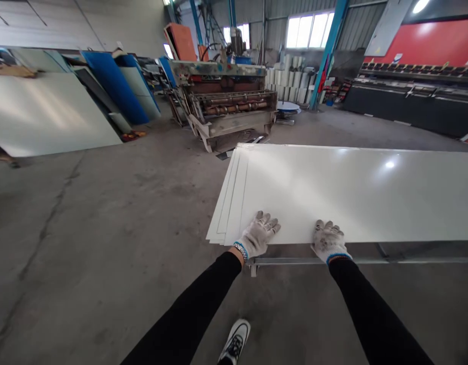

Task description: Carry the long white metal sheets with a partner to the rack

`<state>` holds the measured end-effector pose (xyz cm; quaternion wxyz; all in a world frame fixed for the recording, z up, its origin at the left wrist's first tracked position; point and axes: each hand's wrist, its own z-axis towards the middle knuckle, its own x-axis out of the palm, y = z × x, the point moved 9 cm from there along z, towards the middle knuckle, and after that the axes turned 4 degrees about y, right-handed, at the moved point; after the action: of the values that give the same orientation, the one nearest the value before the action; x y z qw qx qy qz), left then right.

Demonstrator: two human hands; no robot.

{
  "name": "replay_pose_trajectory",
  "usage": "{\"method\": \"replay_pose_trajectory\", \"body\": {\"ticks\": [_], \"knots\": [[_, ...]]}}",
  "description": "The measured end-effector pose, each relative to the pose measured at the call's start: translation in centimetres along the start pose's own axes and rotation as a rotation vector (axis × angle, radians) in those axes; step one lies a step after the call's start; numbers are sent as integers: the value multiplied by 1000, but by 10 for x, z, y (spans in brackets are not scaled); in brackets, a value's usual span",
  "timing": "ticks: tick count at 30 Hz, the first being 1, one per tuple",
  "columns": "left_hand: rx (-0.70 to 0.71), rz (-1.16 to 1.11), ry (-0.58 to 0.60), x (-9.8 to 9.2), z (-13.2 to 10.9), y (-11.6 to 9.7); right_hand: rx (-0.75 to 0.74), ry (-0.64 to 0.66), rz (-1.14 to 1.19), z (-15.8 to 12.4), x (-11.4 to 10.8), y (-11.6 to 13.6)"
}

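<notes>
The left hand [257, 234] wears a white work glove. It lies flat and open on the top white sheet [351, 192], fingers spread, right at the near edge. The right hand [328, 239] wears the same kind of glove. It is also open and flat on that sheet, just to the side of the left hand, at about 3 o'clock from it. Neither hand is gripping anything.

The top sheet is big, white and shiny. It lies on a pile of sheets [228, 203] like it, and their edges stick out a little at 9 o'clock. The pile rests on a metal frame [363, 260] that shows just under the near edge.

Below, at 6 o'clock, a white shoe [234, 342] stands on the grey floor [85, 243]. Far off at 12 o'clock is a big old machine [226, 99]. At 10 o'clock, white and blue panels [112, 86] lean together.
</notes>
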<state>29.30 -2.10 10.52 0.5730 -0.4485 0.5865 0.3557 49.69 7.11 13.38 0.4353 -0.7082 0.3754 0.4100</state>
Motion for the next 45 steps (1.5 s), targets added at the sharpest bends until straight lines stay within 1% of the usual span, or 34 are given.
{"method": "replay_pose_trajectory", "body": {"ticks": [4,8,11,15,19,24,27,30,32,34,37,42,45], "knots": [[33,-32,-12,-5,34,26,19,73,-15,54,1,-22],[54,-66,29,0,74,51,48,152,79,108,13,-46],[61,-81,45,1,105,73,31,146,93,147,14,-54],[80,-107,47,-4,142,107,-15,80,-9,194,5,-53],[95,-146,45,-9,176,145,-46,-4,-68,237,-5,-46],[61,-230,112,-3,216,196,-88,-64,-120,293,-9,-28],[51,-269,174,-1,241,219,-116,-80,-150,327,-6,-22],[22,-296,269,-4,265,234,-161,-100,-151,357,2,-29],[23,-320,292,-10,283,240,-200,-142,-154,375,6,-40],[46,-335,290,-14,303,246,-229,-207,-168,392,5,-51],[69,-324,282,-11,335,257,-233,-278,-165,418,2,-66],[121,-281,228,-10,381,271,-220,-299,-95,460,7,-87],[157,-292,213,-13,407,275,-299,-409,-34,478,3,-100]]}}
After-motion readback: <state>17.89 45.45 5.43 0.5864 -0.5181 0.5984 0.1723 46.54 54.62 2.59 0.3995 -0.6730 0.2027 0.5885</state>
